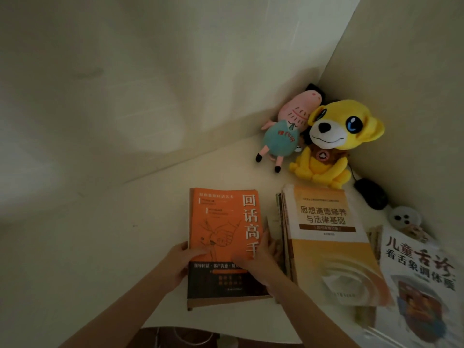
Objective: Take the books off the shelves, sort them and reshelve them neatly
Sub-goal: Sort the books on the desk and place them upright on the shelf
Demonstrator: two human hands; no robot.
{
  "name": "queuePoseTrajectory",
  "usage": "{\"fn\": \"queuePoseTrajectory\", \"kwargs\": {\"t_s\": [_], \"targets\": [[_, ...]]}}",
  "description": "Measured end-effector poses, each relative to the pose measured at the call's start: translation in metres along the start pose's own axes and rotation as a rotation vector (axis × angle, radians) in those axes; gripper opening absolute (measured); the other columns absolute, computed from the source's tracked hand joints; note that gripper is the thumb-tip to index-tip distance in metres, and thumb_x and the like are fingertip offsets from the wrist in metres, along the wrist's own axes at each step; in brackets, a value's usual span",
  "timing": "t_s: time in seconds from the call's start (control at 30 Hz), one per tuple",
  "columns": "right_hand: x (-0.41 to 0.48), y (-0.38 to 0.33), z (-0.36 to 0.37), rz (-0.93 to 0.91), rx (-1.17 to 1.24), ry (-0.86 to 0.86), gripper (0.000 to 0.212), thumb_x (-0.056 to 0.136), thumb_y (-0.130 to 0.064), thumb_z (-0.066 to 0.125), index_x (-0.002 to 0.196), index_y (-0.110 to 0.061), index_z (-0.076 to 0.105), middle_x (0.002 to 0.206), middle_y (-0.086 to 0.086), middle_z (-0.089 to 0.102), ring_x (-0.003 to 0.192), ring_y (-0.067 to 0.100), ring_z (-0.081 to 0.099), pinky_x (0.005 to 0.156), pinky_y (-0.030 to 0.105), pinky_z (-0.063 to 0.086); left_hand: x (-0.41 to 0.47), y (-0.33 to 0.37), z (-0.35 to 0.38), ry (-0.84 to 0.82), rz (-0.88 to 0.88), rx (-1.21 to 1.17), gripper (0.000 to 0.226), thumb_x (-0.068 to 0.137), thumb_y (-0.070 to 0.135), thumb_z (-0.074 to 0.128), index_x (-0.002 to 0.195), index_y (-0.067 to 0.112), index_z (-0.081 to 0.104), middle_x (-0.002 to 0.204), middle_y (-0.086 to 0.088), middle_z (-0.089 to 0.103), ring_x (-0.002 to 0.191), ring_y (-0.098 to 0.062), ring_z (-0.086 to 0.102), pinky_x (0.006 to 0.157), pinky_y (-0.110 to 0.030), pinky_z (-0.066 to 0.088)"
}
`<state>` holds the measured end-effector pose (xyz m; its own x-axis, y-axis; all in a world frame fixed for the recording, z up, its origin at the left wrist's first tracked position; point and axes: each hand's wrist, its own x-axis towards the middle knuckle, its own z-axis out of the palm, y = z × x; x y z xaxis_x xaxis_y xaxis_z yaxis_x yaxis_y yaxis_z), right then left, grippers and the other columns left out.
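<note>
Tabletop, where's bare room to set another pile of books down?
Bare table left of the orange book, out to the wall; also a strip between it and the plush pig. Crowded right: yellow textbook stack, white book, computer mouse.

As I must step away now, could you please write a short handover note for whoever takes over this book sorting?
Left grip holds the left edge of the orange paperback book, thumb on its cover.
Right grip lies on that cover near its right edge; curl unclear.
That book tops a small pile on the white table; beside it lies a stack topped by the yellow-and-white textbook, then the white glossy book.
Done: these books are off the shelves, in piles.
Left: finish sorting, reshelve; no shelf in view.
</note>
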<state>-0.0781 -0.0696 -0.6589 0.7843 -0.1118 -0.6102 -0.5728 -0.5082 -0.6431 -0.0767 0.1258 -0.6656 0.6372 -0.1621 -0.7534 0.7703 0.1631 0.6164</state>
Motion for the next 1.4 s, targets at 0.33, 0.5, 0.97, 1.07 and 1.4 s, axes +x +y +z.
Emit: {"fn": "queuePoseTrajectory", "kwargs": {"t_s": [0.33,0.5,0.97,1.07,1.4], "targets": [[-0.019,-0.004,0.022,-0.190,-0.079,-0.112,0.122,0.063,-0.056,0.080,0.144,-0.048,-0.010,0.150,-0.002,0.019,0.141,0.027,0.017,0.114,0.054,0.017,-0.031,-0.018,-0.066,0.015,0.025,0.069,0.106,0.011,0.047,0.091,0.108,0.015,0.064,0.098,-0.006,0.074,0.096,-0.028,0.067,0.082,-0.038,0.049],[0.008,0.006,0.016,-0.237,0.110,-0.316,0.129,0.046,-0.045,0.095,0.130,-0.071,0.001,0.145,-0.004,0.034,0.133,0.022,0.039,0.105,0.059,0.037,-0.040,-0.024,-0.068,0.042,0.121,0.016,0.104,0.018,0.042,0.093,0.112,0.009,0.062,0.102,-0.008,0.073,0.090,-0.026,0.070,0.073,-0.033,0.055],[0.000,-0.035,0.011,-0.415,0.260,-0.291,0.144,0.059,0.010,0.083,0.139,-0.044,-0.024,0.127,-0.014,0.044,0.106,-0.009,0.057,0.078,0.011,0.051,-0.063,0.000,-0.083,0.008,0.378,0.042,0.077,0.054,0.011,0.085,0.123,0.016,0.051,0.111,-0.006,0.070,0.101,-0.025,0.067,0.073,-0.028,0.057],[-0.005,-0.032,0.024,-0.467,0.304,-0.245,0.136,0.050,-0.003,0.090,0.151,-0.014,-0.001,0.136,0.009,0.046,0.109,-0.003,0.059,0.081,0.013,0.050,-0.061,0.012,-0.088,0.108,0.457,0.115,0.078,0.049,0.015,0.091,0.118,0.016,0.054,0.100,0.006,0.073,0.091,-0.012,0.069,0.067,-0.020,0.055],[0.001,-0.007,0.041,-0.451,-0.165,-0.060,0.125,0.060,-0.095,0.040,0.120,0.013,0.056,0.115,-0.001,0.067,0.109,-0.010,0.054,0.095,-0.005,0.020,-0.065,0.024,-0.081,0.242,0.629,0.445,0.041,0.052,0.017,0.078,0.082,0.040,0.063,0.078,0.014,0.064,0.074,0.023,0.055,0.067,0.000,0.042]]}}
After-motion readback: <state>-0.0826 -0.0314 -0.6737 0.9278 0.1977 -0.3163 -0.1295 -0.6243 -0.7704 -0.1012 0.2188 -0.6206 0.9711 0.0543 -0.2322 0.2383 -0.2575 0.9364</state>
